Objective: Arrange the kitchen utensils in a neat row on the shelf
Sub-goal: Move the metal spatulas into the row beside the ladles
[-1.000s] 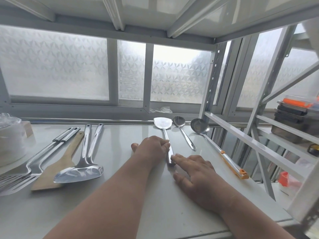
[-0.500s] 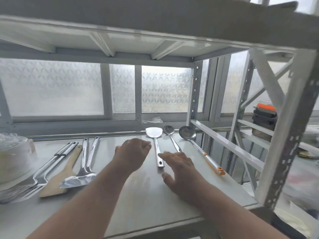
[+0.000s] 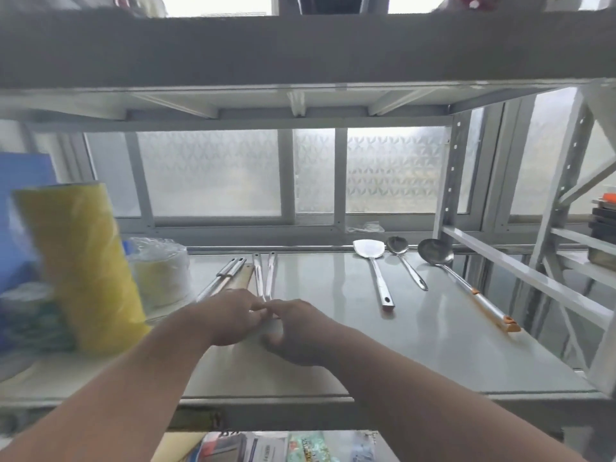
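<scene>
On the white shelf (image 3: 333, 345), three utensils lie side by side at the right: a flat steel turner (image 3: 370, 252), a steel spoon (image 3: 398, 245) and a ladle (image 3: 435, 252) with an orange-tipped handle. Left of the middle lies a loose group: paired steel handles (image 3: 265, 273), steel tongs (image 3: 226, 273) and a wooden spatula (image 3: 245, 278). My left hand (image 3: 233, 316) and my right hand (image 3: 296, 331) meet over the near end of the paired steel handles, and their fingers curl onto them. The utensil heads are hidden under my hands.
A yellow roll (image 3: 80, 261), a wrapped stack of white plates (image 3: 160, 268) and a blue board (image 3: 20, 195) crowd the shelf's left end. The upper shelf beam (image 3: 300, 51) hangs low overhead. Frame posts (image 3: 446, 181) and dark containers (image 3: 603, 225) stand at the right.
Both hands left the flat turner in the right row and moved left to the loose group. The view pulled back and swung left, so the yellow roll now shows.
</scene>
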A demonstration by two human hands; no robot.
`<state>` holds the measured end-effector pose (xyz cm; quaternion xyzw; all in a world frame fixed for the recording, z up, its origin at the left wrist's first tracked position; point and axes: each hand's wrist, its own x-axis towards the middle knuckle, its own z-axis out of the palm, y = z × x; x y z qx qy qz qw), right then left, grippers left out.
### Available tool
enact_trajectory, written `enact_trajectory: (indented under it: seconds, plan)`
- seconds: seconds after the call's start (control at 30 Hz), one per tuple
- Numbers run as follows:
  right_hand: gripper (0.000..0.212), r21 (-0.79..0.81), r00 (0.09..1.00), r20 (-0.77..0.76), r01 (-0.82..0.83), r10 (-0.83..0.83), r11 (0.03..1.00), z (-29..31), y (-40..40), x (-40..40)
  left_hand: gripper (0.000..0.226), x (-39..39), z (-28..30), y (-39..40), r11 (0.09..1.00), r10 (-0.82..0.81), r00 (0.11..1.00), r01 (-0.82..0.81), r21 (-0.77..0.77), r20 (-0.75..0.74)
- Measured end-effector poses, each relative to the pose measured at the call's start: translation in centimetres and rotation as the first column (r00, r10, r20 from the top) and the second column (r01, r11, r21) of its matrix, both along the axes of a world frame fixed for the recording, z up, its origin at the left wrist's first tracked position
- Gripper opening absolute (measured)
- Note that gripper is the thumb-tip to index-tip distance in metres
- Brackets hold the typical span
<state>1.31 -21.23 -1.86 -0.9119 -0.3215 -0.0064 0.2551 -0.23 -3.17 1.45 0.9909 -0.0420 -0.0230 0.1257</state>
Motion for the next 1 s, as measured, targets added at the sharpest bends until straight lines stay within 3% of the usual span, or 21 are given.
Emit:
enact_trajectory:
  seconds: [0.13,0.3,0.4,0.5,0.63,0.77,0.87,1.0]
  plan:
    - [0.048,-0.157,0.996,0.089,0.037,-0.024,0.987,-0.4,1.1,0.3,0.034,-1.5,-1.1,1.6,1.0,0.003,1.0,-0.003,-0.026,-0.006]
    - [0.028,-0.155,0.982,0.166,0.111,-0.084,0.982,-0.9,-0.8,0.8,0.037,-1.9,-1.3,2.1,0.995,-0.09,0.996,0.091,-0.038,0.016]
    - [0.021,-0.095,0.978,0.17,0.142,-0.124,0.985,-0.7,-2.4,1.1,0.029,-1.6,-1.1,1.3,0.99,-0.12,0.986,0.109,0.094,0.12]
    - [0.014,-0.11,0.972,0.189,0.164,-0.142,0.98,-0.3,-4.1,1.5,0.028,-1.1,-0.8,0.2,0.983,-0.157,0.97,0.135,0.123,0.184]
    - [0.01,-0.055,0.921,0.332,0.235,-0.204,0.97,-0.4,-6.1,1.7,0.024,-0.7,-0.9,-1.3,0.978,-0.205,0.938,0.182,0.106,0.28]
    - [0.054,0.063,0.895,0.357,0.264,-0.269,0.962,-1.6,-6.6,1.7,0.027,-1.1,-0.5,-2.6,0.972,-0.234,0.88,0.213,0.099,0.414]
    - [0.079,0.191,0.924,0.152,0.321,-0.351,0.928,-2.0,-6.3,2.3,0.025,-1.2,0.3,-2.8,0.975,-0.224,0.815,0.183,0.129,0.534]
    - [0.091,0.234,0.945,-0.053,0.326,-0.323,0.916,-1.8,-5.0,2.6,0.026,-2.0,1.8,-1.5,0.981,-0.174,0.723,0.19,0.05,0.669]
